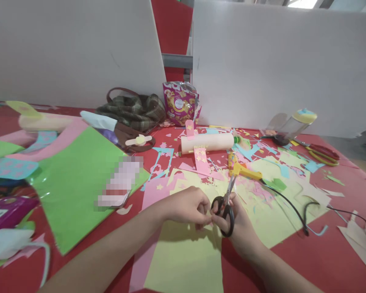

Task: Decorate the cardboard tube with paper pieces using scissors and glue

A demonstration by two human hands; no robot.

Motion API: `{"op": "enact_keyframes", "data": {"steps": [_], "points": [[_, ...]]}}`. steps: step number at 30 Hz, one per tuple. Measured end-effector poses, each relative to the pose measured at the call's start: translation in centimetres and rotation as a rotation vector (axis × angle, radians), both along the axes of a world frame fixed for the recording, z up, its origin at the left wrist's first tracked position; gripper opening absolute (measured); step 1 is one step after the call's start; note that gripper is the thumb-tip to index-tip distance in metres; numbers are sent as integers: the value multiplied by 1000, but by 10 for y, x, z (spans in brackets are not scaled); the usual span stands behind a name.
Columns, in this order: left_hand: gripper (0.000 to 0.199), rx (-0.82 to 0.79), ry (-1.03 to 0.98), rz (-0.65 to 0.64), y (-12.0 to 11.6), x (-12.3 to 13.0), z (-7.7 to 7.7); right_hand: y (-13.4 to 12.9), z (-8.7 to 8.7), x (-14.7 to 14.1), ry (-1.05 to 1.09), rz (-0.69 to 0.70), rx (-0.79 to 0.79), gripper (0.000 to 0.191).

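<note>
Both forearms are bare and reach in from the lower edge, the left forearm [110, 248] slanting up to the right, the right forearm [274, 260] up to the left. The left hand [187, 205] has its back upward, wrist slightly bent, fingers curled downward. The right hand [240, 221] is closed in a grip, thumb pointing left. The fingertips of the two hands meet or nearly meet; which, I cannot tell

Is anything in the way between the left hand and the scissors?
Nothing I can see. The right hand holds the scissors, and the left hand is right beside them, above the pale yellow paper. I can't tell if it's pinching something tiny.
</note>
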State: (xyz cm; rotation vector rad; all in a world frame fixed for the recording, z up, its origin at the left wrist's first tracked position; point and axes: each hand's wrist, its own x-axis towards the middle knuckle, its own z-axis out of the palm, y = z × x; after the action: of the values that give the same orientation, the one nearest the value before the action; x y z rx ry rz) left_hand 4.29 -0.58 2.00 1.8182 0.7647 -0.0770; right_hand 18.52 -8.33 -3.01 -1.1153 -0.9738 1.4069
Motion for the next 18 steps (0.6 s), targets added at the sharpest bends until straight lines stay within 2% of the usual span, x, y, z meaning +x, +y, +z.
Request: {"op": "enact_keyframes", "data": {"steps": [4,8,14,16,18], "points": [[12,-47,-24,3,3,-2,-3,0,2,0,-36,-8,0,31],[10,-18,-47,42,6,-3,-3,1,3,0,-72,-13,8,30],[15,105,-72,155,11,-5,2,1,1,2,-136,-103,11,30],[18,182,-61,146,11,-5,4,2,1,2,-118,-139,19,29],[21,263,-47,81,8,-4,4,2,-1,3,-117,-170,34,27]]}}
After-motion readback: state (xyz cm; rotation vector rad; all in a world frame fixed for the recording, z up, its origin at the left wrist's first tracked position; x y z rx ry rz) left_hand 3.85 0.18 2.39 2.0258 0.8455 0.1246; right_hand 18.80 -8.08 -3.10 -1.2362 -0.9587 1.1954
